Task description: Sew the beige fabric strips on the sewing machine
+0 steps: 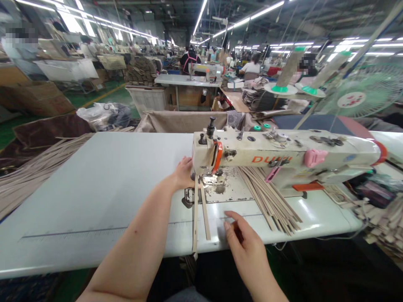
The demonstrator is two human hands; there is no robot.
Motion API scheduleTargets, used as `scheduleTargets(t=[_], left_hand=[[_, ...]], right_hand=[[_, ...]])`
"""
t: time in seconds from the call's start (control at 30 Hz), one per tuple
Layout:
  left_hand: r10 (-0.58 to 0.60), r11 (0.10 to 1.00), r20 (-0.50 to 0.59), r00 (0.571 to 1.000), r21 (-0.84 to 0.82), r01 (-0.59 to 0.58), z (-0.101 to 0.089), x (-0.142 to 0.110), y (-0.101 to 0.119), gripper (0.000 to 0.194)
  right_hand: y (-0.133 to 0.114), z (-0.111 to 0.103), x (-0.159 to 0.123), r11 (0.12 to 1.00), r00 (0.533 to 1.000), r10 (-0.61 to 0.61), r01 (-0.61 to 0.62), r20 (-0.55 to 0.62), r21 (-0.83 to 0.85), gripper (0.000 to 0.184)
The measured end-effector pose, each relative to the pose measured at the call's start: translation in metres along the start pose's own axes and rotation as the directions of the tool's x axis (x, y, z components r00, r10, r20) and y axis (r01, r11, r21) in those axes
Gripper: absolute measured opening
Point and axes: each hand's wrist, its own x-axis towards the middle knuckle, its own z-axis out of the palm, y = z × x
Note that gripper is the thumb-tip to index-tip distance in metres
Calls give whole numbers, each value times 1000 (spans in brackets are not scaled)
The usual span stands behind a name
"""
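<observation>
My left hand (182,173) reaches to the needle end of a cream sewing machine (283,157) and rests by the presser foot, touching the top of two thin beige strips (199,214). The strips run from under the foot toward me and hang over the table's front edge. My right hand (244,239) hovers low over the front of the white table (94,188), fingers loosely curled, holding nothing I can see. A fan of several more beige strips (270,199) lies under the machine arm to the right.
A large heap of beige strips (34,167) lies off the table's left side. Two thread cones (288,69) stand behind the machine and a green fan (365,90) at the right. Other workers and sewing stations fill the hall beyond.
</observation>
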Motion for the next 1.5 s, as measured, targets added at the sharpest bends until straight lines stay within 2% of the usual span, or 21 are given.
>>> scheduleTargets(t=[0.07,0.13,0.2,0.27,0.33,0.43,0.53,0.63,0.83,1.03,1.17,1.3,1.4,1.43,1.5], left_hand=[[-3,1000,-6,1000,-12,3,1,0,-1,86],[-6,1000,-22,1000,-20,5,1,0,-1,90],[-9,1000,-13,1000,-19,8,1,0,1,91],[-12,1000,9,1000,-8,12,0,0,3,91],[-9,1000,12,1000,9,9,-1,0,4,95],[-6,1000,25,1000,30,5,-1,1,4,107],[-5,1000,43,999,20,4,-1,3,1,112],[1,1000,48,999,7,-1,-1,4,0,115],[2,1000,19,1000,-21,-1,1,4,-1,118],[-10,999,-36,999,-36,8,3,6,-2,100],[-87,996,-83,993,-29,85,0,5,6,106],[-88,996,-69,994,-13,87,-3,4,8,108],[-59,998,-47,997,-27,57,-8,3,6,104],[-33,998,-36,999,-50,32,-11,2,4,97],[37,990,-12,999,-136,-38,-19,-1,2,81]], right_hand=[[9,-20,17,963,983,-123,84,-139,-255,43],[18,-37,33,850,934,-275,125,-227,-512,44],[25,-51,47,709,881,-379,81,-282,-700,50],[30,-61,57,608,856,-415,9,-308,-794,58],[34,-67,64,549,859,-400,-53,-318,-834,66],[37,-73,73,516,892,-313,-127,-325,-847,72],[36,-79,78,493,928,-205,-178,-312,-852,65],[36,-83,82,460,946,-155,-185,-284,-868,57],[38,-89,88,459,955,-163,-148,-247,-876,50],[37,-93,87,465,942,-224,-121,-249,-877,42],[26,-92,84,430,939,-227,-143,-260,-891,38],[12,-89,75,435,935,-201,-183,-294,-882,38],[13,-88,68,505,925,-150,-232,-349,-831,44],[17,-88,66,563,918,-146,-229,-368,-794,46],[26,-89,62,745,916,-93,-197,-391,-637,48]])
